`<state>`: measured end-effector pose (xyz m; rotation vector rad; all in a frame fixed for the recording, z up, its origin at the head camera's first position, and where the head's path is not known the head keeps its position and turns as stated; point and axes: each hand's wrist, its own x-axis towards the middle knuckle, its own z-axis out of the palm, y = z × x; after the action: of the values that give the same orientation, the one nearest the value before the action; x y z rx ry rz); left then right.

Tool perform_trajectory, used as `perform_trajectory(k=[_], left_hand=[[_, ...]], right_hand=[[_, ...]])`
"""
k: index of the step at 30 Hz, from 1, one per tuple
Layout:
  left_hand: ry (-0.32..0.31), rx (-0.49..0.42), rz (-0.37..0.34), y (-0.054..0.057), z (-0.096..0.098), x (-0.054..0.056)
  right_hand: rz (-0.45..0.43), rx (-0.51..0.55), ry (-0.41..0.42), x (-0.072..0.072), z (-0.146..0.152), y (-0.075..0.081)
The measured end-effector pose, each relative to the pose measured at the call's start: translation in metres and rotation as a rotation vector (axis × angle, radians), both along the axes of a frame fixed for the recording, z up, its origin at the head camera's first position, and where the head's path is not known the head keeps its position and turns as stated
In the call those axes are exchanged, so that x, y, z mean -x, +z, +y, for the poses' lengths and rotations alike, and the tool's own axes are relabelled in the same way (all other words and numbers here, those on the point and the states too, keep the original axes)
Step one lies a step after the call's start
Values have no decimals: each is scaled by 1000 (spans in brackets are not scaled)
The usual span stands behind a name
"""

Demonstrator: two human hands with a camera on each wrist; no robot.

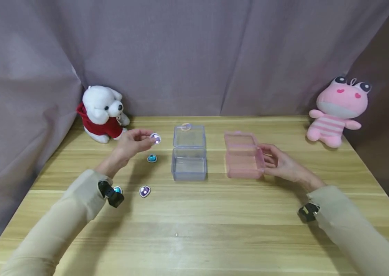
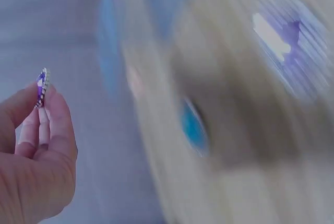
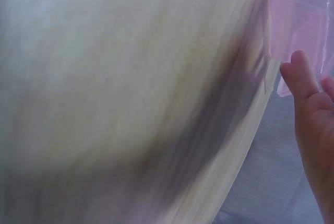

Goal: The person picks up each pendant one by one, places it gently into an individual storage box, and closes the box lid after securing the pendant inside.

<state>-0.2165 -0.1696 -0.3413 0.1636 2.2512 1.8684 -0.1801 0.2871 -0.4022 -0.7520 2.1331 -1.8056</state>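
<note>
Between thumb and fingertips my left hand [image 1: 130,145] pinches a purple gem [image 1: 155,138] with a beaded silvery rim, raised in front of the white plush dog. Seen edge-on in the left wrist view, the same purple gem [image 2: 40,88] sits at the tips of the fingers. A blue gem [image 1: 152,158] lies below it on the table, and a purple heart-shaped gem [image 1: 145,191] lies nearer the front. Another blue gem [image 1: 117,189] is partly hidden by the left wrist camera. My right hand [image 1: 281,163] rests its extended fingers against the right side of a pink see-through box [image 1: 244,173], whose lid is raised.
A clear box [image 1: 189,176] with its lid up stands left of the pink one, a small round ring [image 1: 185,127] behind its lid. The plush dog [image 1: 101,109] sits back left, a pink plush toy [image 1: 339,111] back right. A grey curtain [image 1: 187,57] hangs behind the table.
</note>
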Motion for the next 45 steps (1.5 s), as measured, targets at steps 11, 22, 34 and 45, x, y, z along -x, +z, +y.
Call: perform_trajectory(k=[11, 22, 34, 45], left_hand=[[-272, -98, -145, 5, 165, 4], [-392, 140, 2, -16, 227, 9], [-414, 233, -55, -17, 252, 3], [-486, 502, -44, -12, 259, 3]], right_hand=[[-6, -27, -27, -5, 4, -3], [-53, -124, -83, -3, 0, 4], [-74, -93, -62, -1, -2, 3], [-90, -122, -75, 0, -3, 4]])
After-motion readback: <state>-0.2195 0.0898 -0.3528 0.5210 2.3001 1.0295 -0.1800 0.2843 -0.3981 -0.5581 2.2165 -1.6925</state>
